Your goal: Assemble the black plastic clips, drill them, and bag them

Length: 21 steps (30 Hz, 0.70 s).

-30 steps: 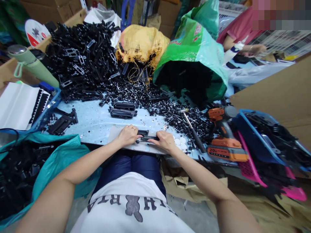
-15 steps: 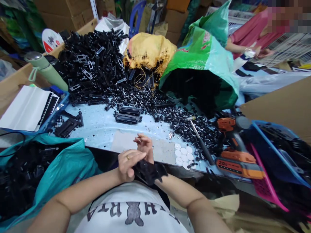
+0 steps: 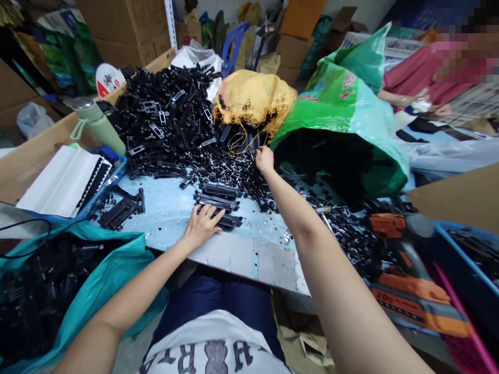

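My left hand lies with spread fingers on the nearest of three black plastic parts, which sit in a row on the blue table. The other two parts are just beyond it. My right hand is stretched out to the pile of small black pieces and metal pins, beside the yellow sack. Its fingers are bent together, and what they hold, if anything, is hidden.
At the right lie a hammer, an orange drill and an open green bag. To the left are a green flask, a blue basket with papers and a teal bag. A person's arm shows behind.
My hands have parted from in front of my body. The left one has moved onto the row, where a third black part now lies; the right one has reached forward to the pile.
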Available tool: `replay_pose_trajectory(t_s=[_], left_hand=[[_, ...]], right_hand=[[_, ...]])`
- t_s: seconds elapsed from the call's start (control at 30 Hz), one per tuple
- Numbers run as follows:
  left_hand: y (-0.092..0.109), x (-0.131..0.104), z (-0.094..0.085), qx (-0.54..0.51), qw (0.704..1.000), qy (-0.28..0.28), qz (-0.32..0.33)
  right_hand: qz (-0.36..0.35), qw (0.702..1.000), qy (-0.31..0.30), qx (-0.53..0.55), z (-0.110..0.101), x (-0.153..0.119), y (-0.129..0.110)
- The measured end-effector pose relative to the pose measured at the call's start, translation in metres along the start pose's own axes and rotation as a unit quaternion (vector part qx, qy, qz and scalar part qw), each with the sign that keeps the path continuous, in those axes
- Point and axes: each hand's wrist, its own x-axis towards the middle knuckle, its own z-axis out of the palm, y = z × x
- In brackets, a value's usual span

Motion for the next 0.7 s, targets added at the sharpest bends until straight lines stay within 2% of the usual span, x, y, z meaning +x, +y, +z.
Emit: replay_pose_trajectory(t_s=[0.1,0.17,0.27,0.4,0.47,0.53,0.63,0.7], left_hand=[[-0.006,-0.007,-0.021,0.020,0.996,0.019,-0.080],[-0.021,-0.016,-0.038,0.053,0.988,0.014,-0.148],[-0.065,-0.032,-0.065,0.130,0.952,-0.049,-0.274],[-0.129,-0.048,-0.087,0.183,0.873,-0.144,-0.429],[-0.149,-0.050,-0.087,0.177,0.858,-0.169,-0.452],[-0.159,-0.048,-0.080,0.167,0.857,-0.190,-0.449],[-0.159,-0.039,-0.066,0.155,0.848,-0.220,-0.456],[-0.153,-0.034,-0.061,0.151,0.843,-0.225,-0.465]], right_hand=[[0.054,0.998,0.003,-0.010,0.008,0.022,-0.005],[0.087,0.996,-0.003,-0.018,0.015,0.032,-0.009],[0.113,0.993,-0.018,-0.023,0.025,0.044,-0.012],[0.126,0.991,-0.018,-0.031,0.029,0.049,-0.008],[0.103,0.993,0.004,-0.053,0.025,0.043,-0.004],[0.056,0.995,0.012,-0.082,0.016,0.031,0.000],[-0.029,0.992,-0.012,-0.124,-0.003,0.005,0.006],[-0.069,0.988,-0.004,-0.141,-0.018,-0.012,0.010]])
